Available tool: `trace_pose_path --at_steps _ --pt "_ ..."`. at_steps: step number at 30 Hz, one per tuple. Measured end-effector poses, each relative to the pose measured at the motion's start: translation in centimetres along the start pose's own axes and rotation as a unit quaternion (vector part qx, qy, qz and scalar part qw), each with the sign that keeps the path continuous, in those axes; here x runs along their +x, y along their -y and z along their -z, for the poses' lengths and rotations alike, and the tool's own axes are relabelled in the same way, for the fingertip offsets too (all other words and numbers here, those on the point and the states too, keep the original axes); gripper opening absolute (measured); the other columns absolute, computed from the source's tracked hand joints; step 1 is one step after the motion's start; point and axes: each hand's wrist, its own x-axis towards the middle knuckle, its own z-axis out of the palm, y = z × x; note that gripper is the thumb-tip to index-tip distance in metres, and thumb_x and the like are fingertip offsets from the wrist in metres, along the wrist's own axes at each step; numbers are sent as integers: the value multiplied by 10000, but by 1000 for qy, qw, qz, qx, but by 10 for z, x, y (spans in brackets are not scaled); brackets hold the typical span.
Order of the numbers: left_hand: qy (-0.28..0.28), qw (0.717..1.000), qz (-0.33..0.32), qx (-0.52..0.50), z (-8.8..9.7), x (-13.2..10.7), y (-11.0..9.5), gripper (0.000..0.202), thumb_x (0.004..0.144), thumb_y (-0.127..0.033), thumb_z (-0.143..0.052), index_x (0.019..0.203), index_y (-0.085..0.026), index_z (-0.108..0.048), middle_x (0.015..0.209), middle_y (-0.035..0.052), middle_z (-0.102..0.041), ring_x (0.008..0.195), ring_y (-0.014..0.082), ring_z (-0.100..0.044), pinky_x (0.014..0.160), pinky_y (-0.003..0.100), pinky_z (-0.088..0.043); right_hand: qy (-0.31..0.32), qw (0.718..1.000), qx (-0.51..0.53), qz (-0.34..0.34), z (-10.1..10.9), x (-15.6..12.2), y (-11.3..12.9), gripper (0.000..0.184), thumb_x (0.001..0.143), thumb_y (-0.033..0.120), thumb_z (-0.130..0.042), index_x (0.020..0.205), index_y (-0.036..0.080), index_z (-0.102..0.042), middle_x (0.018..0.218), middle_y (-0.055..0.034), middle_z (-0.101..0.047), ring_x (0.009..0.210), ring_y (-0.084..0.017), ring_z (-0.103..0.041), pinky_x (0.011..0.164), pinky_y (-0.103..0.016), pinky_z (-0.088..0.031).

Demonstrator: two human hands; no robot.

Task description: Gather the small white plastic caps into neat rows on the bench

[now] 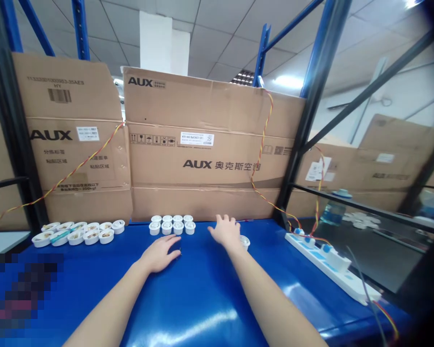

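Our left hand [159,254] lies flat on the glossy blue bench [202,299], open and empty, its fingers loosely spread. Our right hand [226,231] rests further forward, also open and holding nothing, with its fingers spread wide. Between them and slightly ahead stands a tight block of eight small round white lidded cups [169,225], set in two rows of four. Its long axis runs across the bench from left to right. The block lies just ahead of our left hand, the nearer of the two, and just left of our right hand. A lone small round white cup [245,242] stands right beside our right hand's outer edge, though we cannot tell whether they touch. Well to the left, shallow round white tubs with brownish contents [77,236] sit in two rows. To the right lies a long white power strip [332,262], and flattened brown cardboard AUX cartons [202,144] stand behind the bench.
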Motion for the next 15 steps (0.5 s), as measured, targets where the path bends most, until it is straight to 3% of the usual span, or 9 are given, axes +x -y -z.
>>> trace_pose_path --at_steps 3,5,11,15 --pt "60 998 -28 6 0 -1 -11 558 870 -599 -424 1358 -332 -470 1473 34 -399 1373 274 -324 1138 456 -229 99 992 -16 -80 -8 8 -21 603 810 529 -538 1293 171 -509 1336 -191 -473 1232 -410 -385 960 -587 -250" --pt "80 996 -41 -2 1 -2 -15 568 860 -617 -432 1360 -347 -463 1486 22 -378 1387 271 -298 1143 449 -220 129 987 -12 -100 -15 9 -25 610 824 538 -505 1310 171 -495 1336 -191 -477 1235 -418 -387 954 -617 -241" --pt "73 996 -51 -29 1 -3 -18 542 841 -568 -510 1309 -297 -535 1440 38 -448 1331 264 -399 1104 398 -314 114 992 42 19 -12 0 3 612 829 542 -489 1338 204 -456 1377 -165 -442 1244 -364 -415 944 -499 -354" --pt "44 997 -51 -25 2 -3 -19 439 880 -505 -478 1229 -272 -605 1344 26 -557 1258 243 -485 1077 377 -353 126 992 22 4 7 -2 7 744 751 568 -592 1359 174 -424 1376 -212 -427 1205 -374 -472 886 -446 -424"
